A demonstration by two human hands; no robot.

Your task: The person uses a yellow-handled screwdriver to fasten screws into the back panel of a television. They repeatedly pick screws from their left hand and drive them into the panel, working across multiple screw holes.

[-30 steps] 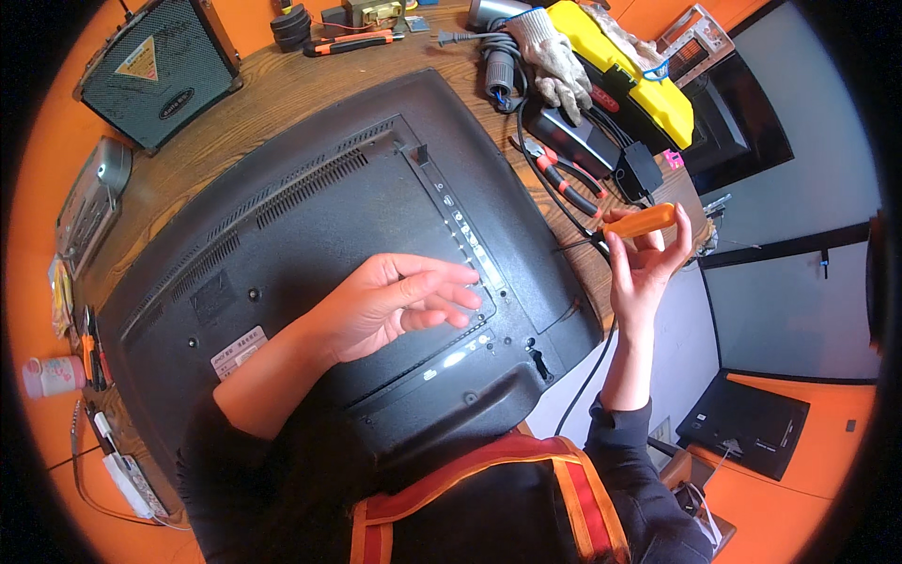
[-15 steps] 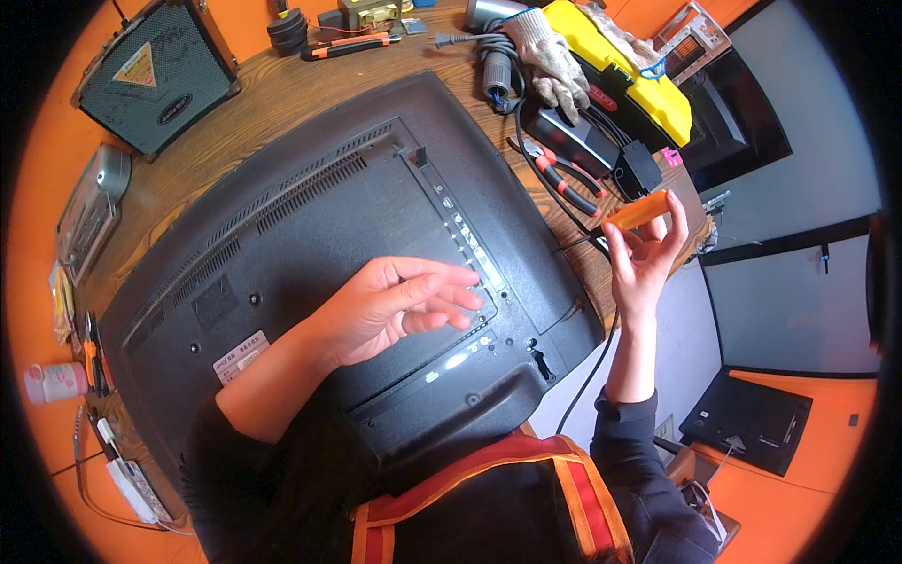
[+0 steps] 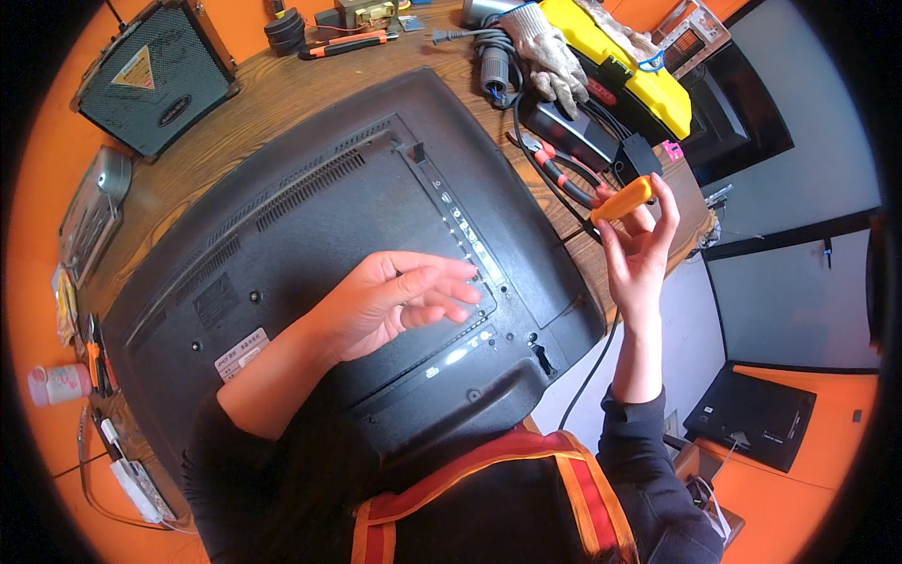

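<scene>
A large black television lies back-up on the wooden table, with vents, screw holes and a strip of ports. My left hand hovers over its back near the ports, fingers apart and holding nothing. At the right, my right hand grips a screwdriver by its orange handle, raised beside the television's right edge; its shaft is hard to make out. Just behind it lie pliers with red-black handles and black cables.
Gloves, a yellow toolbox and a coiled cable crowd the back right. A speaker and metal appliance stand left, with small tools below. Flat black screens stand beyond the table's right.
My right hand and the orange handle have risen in the picture and shifted slightly left. My left hand stays almost in place with its fingers apart.
</scene>
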